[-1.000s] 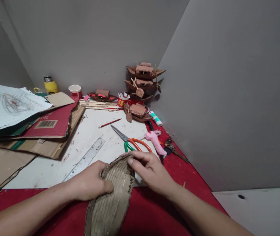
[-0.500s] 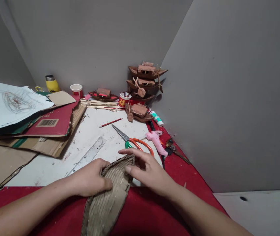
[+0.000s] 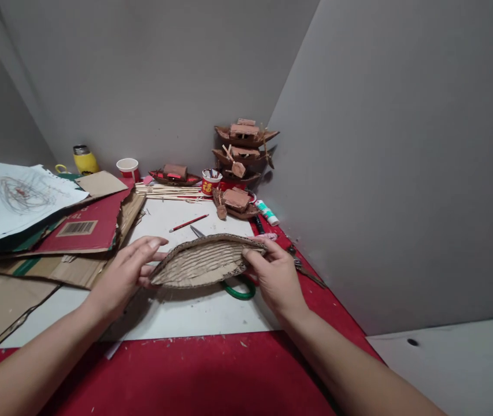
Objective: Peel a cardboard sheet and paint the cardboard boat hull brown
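Observation:
I hold a boat-shaped hull of corrugated cardboard [image 3: 205,263] lifted above the white sheet [image 3: 185,315], lying crosswise with its hollow side facing me. My left hand [image 3: 127,273] grips its left tip with thumb and fingers. My right hand [image 3: 272,274] pinches its right end. Under the hull lie the scissors [image 3: 238,290], of which only the green handle loop and a blade tip show. A red pencil [image 3: 188,222] lies just beyond on the white sheet.
Stacked cardboard sheets and a red box flap [image 3: 84,225] fill the left side. Finished brown model boats [image 3: 241,151] are piled in the far corner beside paper cups [image 3: 208,180], wooden sticks [image 3: 168,190], a glue stick [image 3: 267,212] and a yellow flask [image 3: 84,160]. Grey walls close in behind and on the right.
Both hands lifted the cardboard hull off the red table edge, turned it from lengthwise to crosswise and brought it over the scissors and ruler. The view shifted slightly.

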Action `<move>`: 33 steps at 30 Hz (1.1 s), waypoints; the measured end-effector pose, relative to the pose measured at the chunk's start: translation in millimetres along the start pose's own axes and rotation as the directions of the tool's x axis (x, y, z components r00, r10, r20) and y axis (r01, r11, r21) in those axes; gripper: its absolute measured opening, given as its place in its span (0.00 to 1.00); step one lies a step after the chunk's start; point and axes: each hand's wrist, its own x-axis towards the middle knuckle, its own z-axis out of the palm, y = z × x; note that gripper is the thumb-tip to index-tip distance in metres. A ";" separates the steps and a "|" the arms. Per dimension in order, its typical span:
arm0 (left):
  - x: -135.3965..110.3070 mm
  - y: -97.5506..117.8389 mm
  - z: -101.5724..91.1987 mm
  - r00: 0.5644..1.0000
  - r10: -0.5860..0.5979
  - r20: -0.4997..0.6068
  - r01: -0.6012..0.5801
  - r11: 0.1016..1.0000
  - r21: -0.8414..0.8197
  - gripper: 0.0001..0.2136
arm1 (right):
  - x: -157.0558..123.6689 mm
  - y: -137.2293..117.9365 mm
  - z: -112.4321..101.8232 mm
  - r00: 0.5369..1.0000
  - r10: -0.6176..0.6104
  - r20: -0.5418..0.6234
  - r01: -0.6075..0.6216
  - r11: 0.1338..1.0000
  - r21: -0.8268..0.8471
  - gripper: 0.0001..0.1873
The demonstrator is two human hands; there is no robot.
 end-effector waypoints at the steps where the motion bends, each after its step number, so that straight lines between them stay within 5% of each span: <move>1: -1.8 -2.3 1.4 1.000 -0.001 0.018 0.000 1.000 0.019 0.23 | 2.0 0.1 0.3 1.000 -0.003 -0.016 0.003 1.000 0.027 0.13; 8: -6.3 -20.4 21.5 0.997 0.031 -0.069 -0.032 0.999 -0.006 0.25 | -3.3 1.3 4.9 0.999 0.035 -0.018 -0.034 0.999 0.040 0.17; 15: 5.2 -13.8 10.6 0.967 0.097 -0.235 -0.085 0.994 0.061 0.13 | -20.8 -4.9 6.2 0.967 0.024 0.254 0.032 0.976 -0.216 0.16; 21: 7.4 -17.5 1.0 0.994 0.093 0.052 -0.103 0.962 0.251 0.06 | -20.2 -8.5 4.2 0.949 -0.050 0.311 0.160 0.927 -0.339 0.28; 24: 2.6 -18.9 6.9 0.981 0.031 0.193 -0.085 0.957 0.277 0.06 | -20.5 -8.8 5.0 0.911 0.037 0.411 0.130 0.919 -0.372 0.23; 29: -5.9 -22.6 26.8 0.942 -0.044 0.333 -0.032 0.975 0.221 0.06 | -33.7 -3.4 12.2 0.773 0.183 0.607 0.063 0.930 -0.361 0.15; 33: -11.7 -23.3 35.8 0.938 -0.009 0.347 -0.077 0.969 0.233 0.07 | -39.6 3.4 14.0 0.765 0.144 0.627 0.122 0.924 -0.361 0.05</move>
